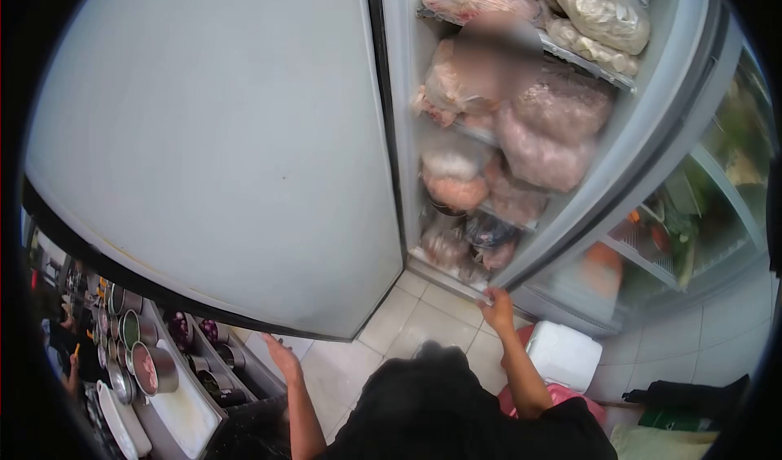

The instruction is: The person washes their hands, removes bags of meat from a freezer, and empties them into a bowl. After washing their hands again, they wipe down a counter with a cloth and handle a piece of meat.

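A tall freezer stands wide open in front of me, its shelves point(603, 67) stacked with plastic bags of frozen food point(562, 146). My left hand point(283, 359) is held out flat, fingers stretched, at the lower edge of the swung-out freezer door point(220, 134). Low at the freezer's front sill, my right hand point(498, 307) has its fingers closed together; I cannot tell what small thing, if any, is in them. Nearest to that hand are dark and clear bags point(491, 232) on the bottom level.
A glass-doored fridge with vegetables point(676, 224) adjoins on the right. Below it sits a white-lidded box point(564, 354) beside a pink container point(570, 396). At the left, a counter holds metal pots point(155, 369) and a white cutting board point(191, 415). Another person's arm point(73, 370) shows at the far left.
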A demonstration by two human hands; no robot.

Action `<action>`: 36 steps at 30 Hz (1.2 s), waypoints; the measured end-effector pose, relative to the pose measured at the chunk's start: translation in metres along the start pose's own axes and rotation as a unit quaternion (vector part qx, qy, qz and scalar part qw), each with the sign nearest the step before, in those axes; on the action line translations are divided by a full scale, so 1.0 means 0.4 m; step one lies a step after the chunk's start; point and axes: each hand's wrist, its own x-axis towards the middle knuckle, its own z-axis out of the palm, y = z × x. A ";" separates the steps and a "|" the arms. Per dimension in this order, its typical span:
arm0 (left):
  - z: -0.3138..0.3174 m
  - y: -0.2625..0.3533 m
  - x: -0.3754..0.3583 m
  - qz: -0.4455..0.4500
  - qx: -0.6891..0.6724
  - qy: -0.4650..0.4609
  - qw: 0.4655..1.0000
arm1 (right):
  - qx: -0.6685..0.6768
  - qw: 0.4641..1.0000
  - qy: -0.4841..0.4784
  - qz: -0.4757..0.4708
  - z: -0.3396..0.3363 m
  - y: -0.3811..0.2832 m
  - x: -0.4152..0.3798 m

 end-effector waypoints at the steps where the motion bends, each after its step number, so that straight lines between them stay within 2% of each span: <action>1: 0.011 -0.046 0.010 0.006 0.003 0.016 1.000 | 0.031 0.999 -0.006 0.009 -0.013 -0.045 0.030; 2: 0.022 -0.124 0.035 0.013 0.005 0.031 0.999 | 0.061 0.998 -0.012 0.018 -0.019 -0.083 0.061; 3: 0.028 -0.167 0.042 0.019 0.008 0.047 0.999 | 0.096 0.995 0.017 -0.032 -0.020 -0.110 0.092; 4: 0.065 -0.059 -0.036 -0.076 -0.018 0.047 0.996 | 0.132 0.986 0.049 -0.085 -0.024 -0.146 0.138; 6: 0.134 -0.040 -0.082 -0.144 -0.052 0.023 0.988 | 0.010 0.957 0.136 -0.256 -0.091 -0.284 0.224; 7: 0.166 -0.034 -0.101 -0.178 -0.069 0.010 0.982 | 0.020 0.944 0.158 -0.290 -0.121 -0.357 0.270; 10: 0.283 -0.035 -0.138 -0.193 -0.059 -0.112 0.973 | -0.007 0.888 0.225 -0.400 -0.198 -0.526 0.427; 12: 0.369 0.022 -0.163 -0.173 -0.020 -0.187 0.967 | -0.015 0.862 0.264 -0.431 -0.242 -0.636 0.495; 16: 0.491 0.166 -0.202 -0.041 0.063 -0.322 0.944 | -0.090 0.851 0.308 -0.416 -0.262 -0.745 0.631; 20: 0.577 0.238 -0.192 -0.033 0.044 -0.380 0.923 | -0.188 0.850 0.297 -0.393 -0.268 -0.789 0.706; 22: 0.613 0.251 -0.179 -0.036 0.065 -0.404 0.912 | -0.215 0.844 0.307 -0.384 -0.270 -0.794 0.721; 25: 0.694 0.160 -0.123 0.053 0.123 -0.440 0.888 | -0.230 0.824 0.329 -0.399 -0.250 -0.784 0.724; 27: 0.717 0.214 -0.137 0.039 0.079 -0.467 0.880 | -0.248 0.805 0.359 -0.403 -0.248 -0.793 0.729; 29: 0.746 0.225 -0.131 0.037 0.074 -0.489 0.868 | -0.265 0.793 0.345 -0.426 -0.250 -0.783 0.745; 36: 0.781 0.281 -0.082 0.041 0.074 -0.538 0.839 | -0.299 0.782 0.346 -0.423 -0.238 -0.787 0.744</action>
